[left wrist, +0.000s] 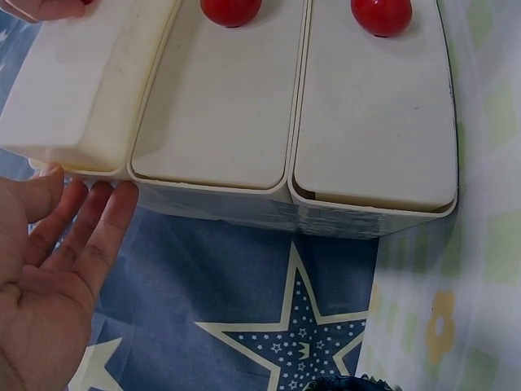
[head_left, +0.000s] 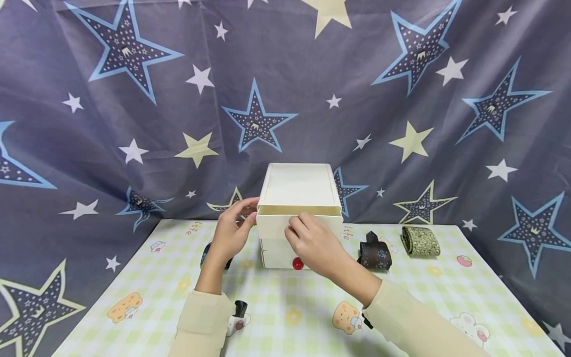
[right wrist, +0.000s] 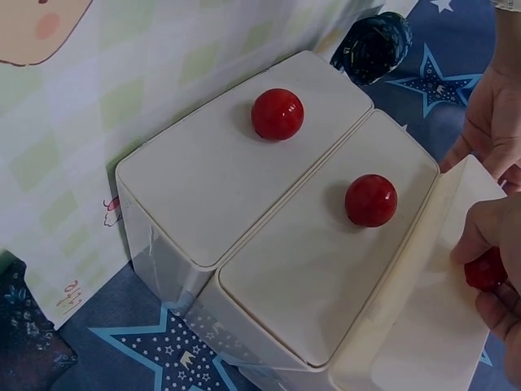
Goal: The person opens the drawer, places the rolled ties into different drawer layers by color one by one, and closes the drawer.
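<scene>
The right hand [head_left: 312, 243] reached in from the lower right, its sleeved forearm angled across the table [head_left: 446, 297], and its fingers [right wrist: 480, 236] were curled round the red knob [right wrist: 486, 270] of the top drawer [head_left: 272, 225], pinching it. The left hand [head_left: 232, 230] rose from below with its fingers [left wrist: 102, 224] straight and held together, their tips against the left corner of that drawer front.

The white drawer chest [head_left: 298, 184] stood at the back middle of the checked table, against the star-patterned cloth [head_left: 134, 124]. Its top drawer stuck out a little from the body, showing a strip of pale interior, while the two lower drawers [right wrist: 269, 220] sat flush, each with a glossy red ball knob on a plain cream front.
</scene>
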A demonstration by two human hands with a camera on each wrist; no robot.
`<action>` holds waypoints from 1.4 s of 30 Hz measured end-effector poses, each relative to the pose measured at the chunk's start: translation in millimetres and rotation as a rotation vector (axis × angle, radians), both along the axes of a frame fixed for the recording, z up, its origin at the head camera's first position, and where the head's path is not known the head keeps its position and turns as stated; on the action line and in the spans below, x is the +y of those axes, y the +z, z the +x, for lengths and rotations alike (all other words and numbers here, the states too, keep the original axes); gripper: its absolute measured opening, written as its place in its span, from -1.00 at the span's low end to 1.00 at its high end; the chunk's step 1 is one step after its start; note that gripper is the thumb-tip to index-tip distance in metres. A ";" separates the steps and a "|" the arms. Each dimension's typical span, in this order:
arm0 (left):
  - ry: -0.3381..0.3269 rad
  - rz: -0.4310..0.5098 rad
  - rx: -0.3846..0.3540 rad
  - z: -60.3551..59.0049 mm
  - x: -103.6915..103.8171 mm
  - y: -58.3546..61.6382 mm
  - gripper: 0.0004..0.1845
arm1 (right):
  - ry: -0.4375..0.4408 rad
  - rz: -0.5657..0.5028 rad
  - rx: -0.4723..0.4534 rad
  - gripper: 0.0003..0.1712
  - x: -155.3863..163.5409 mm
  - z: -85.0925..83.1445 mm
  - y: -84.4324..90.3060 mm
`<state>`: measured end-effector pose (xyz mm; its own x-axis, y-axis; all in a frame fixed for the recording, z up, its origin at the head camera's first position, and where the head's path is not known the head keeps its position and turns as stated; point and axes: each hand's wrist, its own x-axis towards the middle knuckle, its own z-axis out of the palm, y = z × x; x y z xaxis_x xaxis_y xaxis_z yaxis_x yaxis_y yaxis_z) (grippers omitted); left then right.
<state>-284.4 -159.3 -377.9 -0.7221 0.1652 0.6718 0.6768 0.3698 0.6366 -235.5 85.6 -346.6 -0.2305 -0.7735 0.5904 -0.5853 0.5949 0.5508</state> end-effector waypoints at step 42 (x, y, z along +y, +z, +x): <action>0.029 -0.001 -0.013 -0.1 -0.4 -0.1 -0.62 | 0.110 0.019 0.069 -0.91 1.8 25.2 0.0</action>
